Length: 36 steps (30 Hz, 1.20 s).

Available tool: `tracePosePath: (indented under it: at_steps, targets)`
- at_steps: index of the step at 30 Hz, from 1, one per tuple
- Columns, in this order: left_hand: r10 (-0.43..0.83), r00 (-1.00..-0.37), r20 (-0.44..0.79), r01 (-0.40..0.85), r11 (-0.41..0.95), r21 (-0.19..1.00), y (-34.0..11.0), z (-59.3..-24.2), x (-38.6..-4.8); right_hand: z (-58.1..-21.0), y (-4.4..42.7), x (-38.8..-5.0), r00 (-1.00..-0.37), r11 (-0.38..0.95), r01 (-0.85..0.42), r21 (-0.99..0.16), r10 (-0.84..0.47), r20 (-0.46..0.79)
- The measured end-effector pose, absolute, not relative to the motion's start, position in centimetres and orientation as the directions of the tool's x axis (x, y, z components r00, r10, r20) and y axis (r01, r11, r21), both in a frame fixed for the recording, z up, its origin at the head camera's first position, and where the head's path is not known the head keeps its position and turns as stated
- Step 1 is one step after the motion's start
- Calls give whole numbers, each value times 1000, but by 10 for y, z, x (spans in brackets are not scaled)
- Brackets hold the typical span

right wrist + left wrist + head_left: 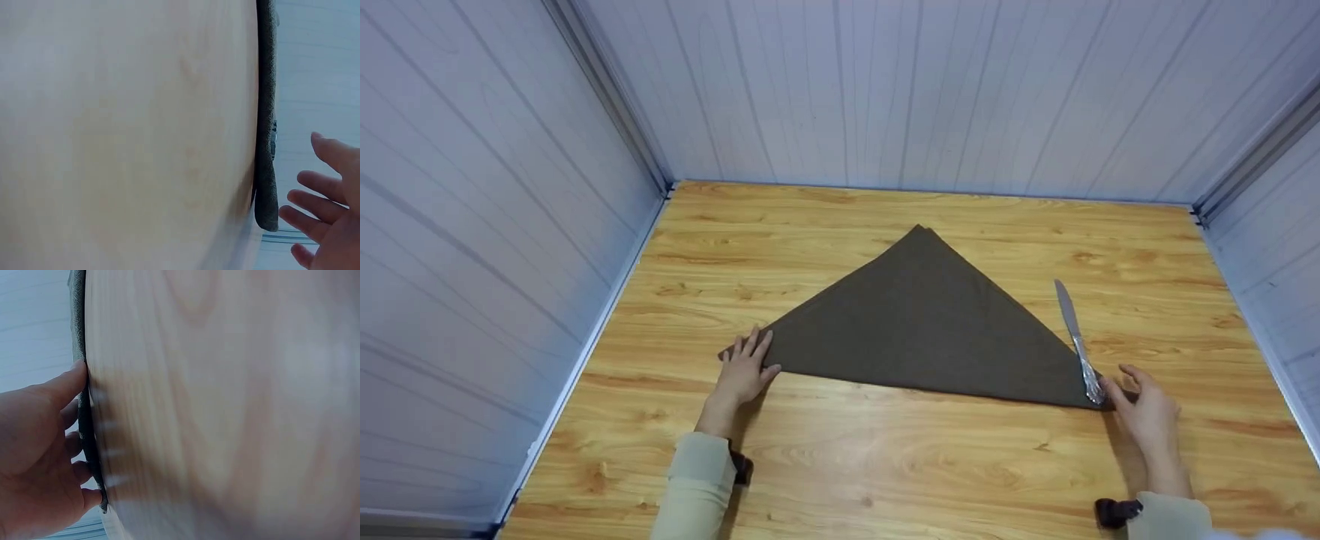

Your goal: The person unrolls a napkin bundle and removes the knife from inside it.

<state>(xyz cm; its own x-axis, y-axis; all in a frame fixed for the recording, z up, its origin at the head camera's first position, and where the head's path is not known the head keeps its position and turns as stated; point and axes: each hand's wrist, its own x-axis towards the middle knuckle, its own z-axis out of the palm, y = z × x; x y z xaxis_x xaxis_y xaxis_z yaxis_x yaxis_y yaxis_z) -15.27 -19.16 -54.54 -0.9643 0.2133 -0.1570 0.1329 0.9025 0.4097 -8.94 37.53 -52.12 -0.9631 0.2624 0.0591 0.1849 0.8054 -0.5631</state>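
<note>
A dark brown cloth napkin (915,322), folded into a triangle, lies on the table with its peak pointing away. Spread fingers of my left hand (744,375) rest on its left corner; the left wrist view shows this hand (39,444) touching the cloth's edge (84,416). On the right corner sits the handle of a silver table knife (1080,341), its blade reaching past the cloth onto the wood. My right hand (1151,412) is beside that corner, close to the handle. In the right wrist view, this hand (337,191) appears apart from the cloth (266,112), fingers loosely bent and holding nothing.
The wooden table (855,465) has pale panel walls at the back (877,90), left (472,225) and right (1275,247). Dark wrist-worn devices (741,466) sit at both sleeves.
</note>
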Motion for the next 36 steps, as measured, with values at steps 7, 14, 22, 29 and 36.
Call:
tracePosePath:
  at_steps: [7, 14, 22, 29, 36]
  targets:
    - [210, -964, -165, 127, 903, 411, -192, -547, -152, -521, 374, -100, -952, 755, 216, -619, 304, 39]
    - [212, -963, -165, 129, 904, 408, -192, -547, -152, -524, 372, -110, -942, 708, 208, -675, 331, 56]
    - [205, -963, -175, 119, 907, 405, -192, -546, -153, -529, 369, -123, -921, 636, 188, -749, 379, 90]
    - [210, -963, -168, 128, 907, 401, -191, -546, -153, -532, 369, -131, -911, 615, 215, -759, 407, 72]
    - [212, -963, -168, 129, 906, 404, -191, -546, -154, -532, 370, -138, -912, 580, 245, -777, 409, 18]
